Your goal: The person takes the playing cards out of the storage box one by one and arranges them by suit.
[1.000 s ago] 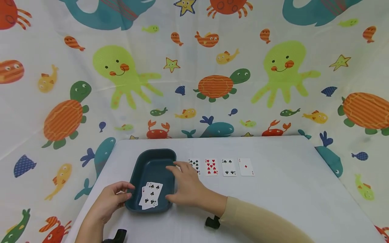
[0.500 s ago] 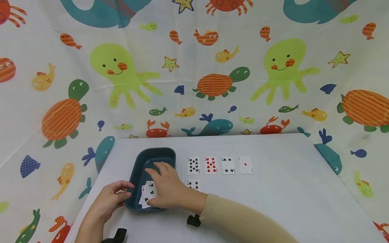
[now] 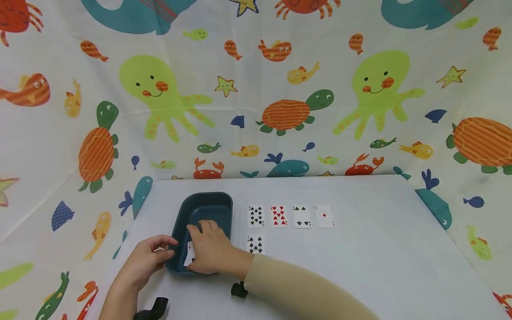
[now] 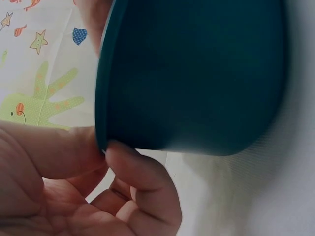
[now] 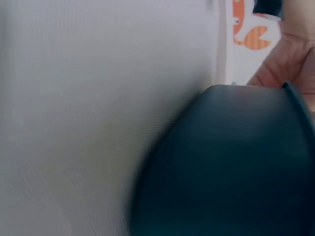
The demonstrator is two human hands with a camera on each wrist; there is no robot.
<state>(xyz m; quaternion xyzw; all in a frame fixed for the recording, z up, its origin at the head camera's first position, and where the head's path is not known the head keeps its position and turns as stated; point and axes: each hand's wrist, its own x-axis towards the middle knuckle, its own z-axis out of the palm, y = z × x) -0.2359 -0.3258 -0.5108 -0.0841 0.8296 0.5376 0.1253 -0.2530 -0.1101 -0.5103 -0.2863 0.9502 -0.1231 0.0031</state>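
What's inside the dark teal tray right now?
Inside the dark teal plastic tray, white playing cards peek out beneath the right hand, which covers most of them; their count and faces cannot be seen.

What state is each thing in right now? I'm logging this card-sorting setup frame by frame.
Dark teal tray: upright on the table, left rim gripped.
Cards in the tray: face up, mostly covered by the right hand.
Row of four cards: face up, side by side, untouched.
Single spade card: face up, below the row's left end.
Left hand: holds the tray's rim.
Right hand: rests on the tray's cards; grip unclear.
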